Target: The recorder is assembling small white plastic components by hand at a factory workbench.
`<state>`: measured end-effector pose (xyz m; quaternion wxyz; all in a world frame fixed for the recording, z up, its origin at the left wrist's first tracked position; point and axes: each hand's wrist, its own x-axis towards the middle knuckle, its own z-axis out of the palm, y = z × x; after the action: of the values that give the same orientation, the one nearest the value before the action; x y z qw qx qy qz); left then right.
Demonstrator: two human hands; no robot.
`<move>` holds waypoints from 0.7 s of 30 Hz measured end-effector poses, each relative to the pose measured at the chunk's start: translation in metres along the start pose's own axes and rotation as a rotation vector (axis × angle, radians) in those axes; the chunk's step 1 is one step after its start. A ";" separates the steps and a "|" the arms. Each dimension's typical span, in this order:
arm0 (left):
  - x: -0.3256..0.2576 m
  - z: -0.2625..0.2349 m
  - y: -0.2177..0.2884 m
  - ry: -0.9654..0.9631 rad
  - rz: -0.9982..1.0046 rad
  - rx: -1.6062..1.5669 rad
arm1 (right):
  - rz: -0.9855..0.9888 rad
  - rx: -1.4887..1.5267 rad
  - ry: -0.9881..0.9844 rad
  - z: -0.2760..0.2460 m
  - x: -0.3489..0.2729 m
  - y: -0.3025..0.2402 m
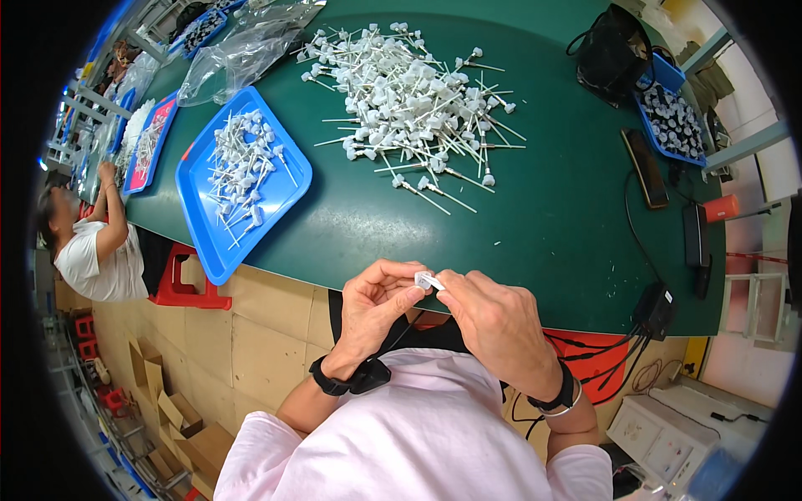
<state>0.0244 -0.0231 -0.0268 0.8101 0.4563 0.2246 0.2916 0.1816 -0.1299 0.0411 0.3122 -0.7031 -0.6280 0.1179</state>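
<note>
Between my two hands, just over the near edge of the green table, is a small white plastic part. My left hand pinches its head between thumb and forefinger. From the other side, my right hand grips the white stem side, its fingertips almost touching the left ones. Beyond my hands lies a big pile of similar white parts, each with a blocky head and a thin stem. To the left, a blue tray holds a smaller heap of such parts.
A clear plastic bag lies behind the tray. At the right are a black bag, a phone, a blue tray of dark-and-white parts and a black box with cables. A person works at the far left.
</note>
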 end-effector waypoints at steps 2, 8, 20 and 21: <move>0.000 0.000 0.000 0.001 0.001 0.004 | -0.001 0.000 0.000 0.000 0.000 0.000; 0.000 0.000 -0.001 0.001 0.005 0.014 | -0.005 0.003 -0.005 -0.001 0.000 0.001; 0.000 0.001 0.000 -0.003 0.010 0.026 | -0.004 0.012 -0.029 -0.003 0.001 0.003; 0.000 0.000 0.000 -0.003 0.007 0.025 | -0.003 0.014 -0.035 -0.003 0.001 0.003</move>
<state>0.0243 -0.0233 -0.0268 0.8036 0.4677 0.2254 0.2910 0.1859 -0.1303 0.0421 0.3061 -0.6977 -0.6336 0.1342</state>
